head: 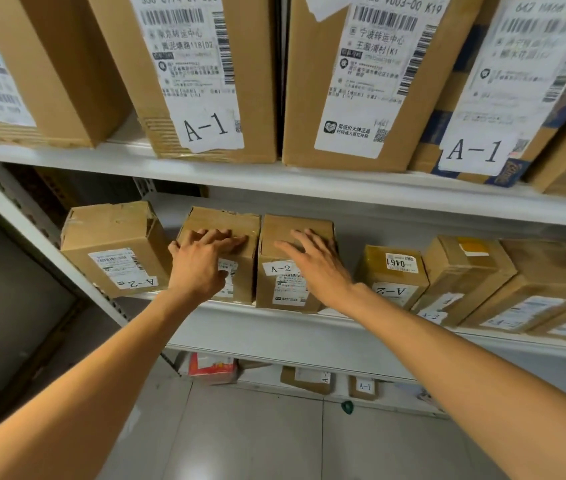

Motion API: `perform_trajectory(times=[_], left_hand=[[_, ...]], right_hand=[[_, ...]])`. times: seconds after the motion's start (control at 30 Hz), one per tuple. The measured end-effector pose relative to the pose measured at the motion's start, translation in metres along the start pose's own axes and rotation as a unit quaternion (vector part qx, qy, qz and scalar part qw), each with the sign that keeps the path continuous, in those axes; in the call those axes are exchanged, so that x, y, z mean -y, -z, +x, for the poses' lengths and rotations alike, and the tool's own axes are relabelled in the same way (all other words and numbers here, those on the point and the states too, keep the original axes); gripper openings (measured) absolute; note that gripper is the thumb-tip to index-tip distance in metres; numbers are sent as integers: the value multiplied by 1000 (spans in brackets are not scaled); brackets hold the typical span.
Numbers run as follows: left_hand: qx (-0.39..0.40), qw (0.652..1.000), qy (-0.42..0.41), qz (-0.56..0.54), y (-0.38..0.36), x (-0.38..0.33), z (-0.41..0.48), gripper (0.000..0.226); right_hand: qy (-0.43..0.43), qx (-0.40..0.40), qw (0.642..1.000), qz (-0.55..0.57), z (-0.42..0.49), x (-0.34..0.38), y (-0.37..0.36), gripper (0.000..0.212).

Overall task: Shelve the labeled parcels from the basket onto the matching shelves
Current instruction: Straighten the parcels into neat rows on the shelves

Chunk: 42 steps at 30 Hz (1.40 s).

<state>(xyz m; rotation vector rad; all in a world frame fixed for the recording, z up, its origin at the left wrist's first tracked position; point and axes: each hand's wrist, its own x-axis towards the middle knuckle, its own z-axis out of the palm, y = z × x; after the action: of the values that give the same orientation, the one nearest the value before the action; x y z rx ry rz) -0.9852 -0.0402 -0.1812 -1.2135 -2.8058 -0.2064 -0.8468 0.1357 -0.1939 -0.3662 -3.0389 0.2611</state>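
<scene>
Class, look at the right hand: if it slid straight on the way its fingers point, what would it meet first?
The right hand already lies on the A-2 parcel; beyond, probably the shelf's back panel, though depth is unclear.

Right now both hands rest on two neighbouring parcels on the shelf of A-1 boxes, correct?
Not quite. The head view shows the left hand and right hand on two neighbouring parcels on the middle shelf, where the boxes are labelled A-2. The A-1 boxes stand one shelf higher.
</scene>
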Motion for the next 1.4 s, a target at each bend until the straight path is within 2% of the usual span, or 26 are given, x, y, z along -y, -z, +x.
perform_trajectory(times=[0.4,0.6,0.7,0.77,0.8,0.87,0.93,1.0,1.1,1.17,1.23,1.4], left_hand=[[33,998,-54,-8,-2,-40,8,76],[50,996,-79,-17,-4,-47,8,79],[45,983,-91,-155,4,-29,8,76],[-8,965,-56,-258,12,-11,5,71],[-43,960,-28,-274,16,2,5,67],[-92,962,32,-254,22,33,3,60],[-103,971,87,-198,26,71,2,64],[-75,982,138,-109,28,110,1,76],[30,979,198,-31,21,154,2,96],[63,977,198,-39,13,166,5,100],[53,980,185,-58,10,167,9,96],[59,995,59,-62,5,134,23,90]], right_hand=[[-51,-13,999,5,-30,-32,12,89],[-46,-14,999,11,-37,-41,15,88],[-46,-7,999,15,-31,-37,18,80],[-47,-17,999,22,-25,-30,21,78],[-41,-29,998,27,-20,-24,21,77],[-13,-56,998,38,-10,-6,19,74],[25,-76,996,49,1,19,16,68],[57,-82,993,63,11,46,12,65],[76,-84,990,78,21,78,4,63],[70,-80,991,85,26,90,-1,65],[56,-71,993,76,33,95,-4,67],[10,-42,999,-14,53,92,-9,73]])
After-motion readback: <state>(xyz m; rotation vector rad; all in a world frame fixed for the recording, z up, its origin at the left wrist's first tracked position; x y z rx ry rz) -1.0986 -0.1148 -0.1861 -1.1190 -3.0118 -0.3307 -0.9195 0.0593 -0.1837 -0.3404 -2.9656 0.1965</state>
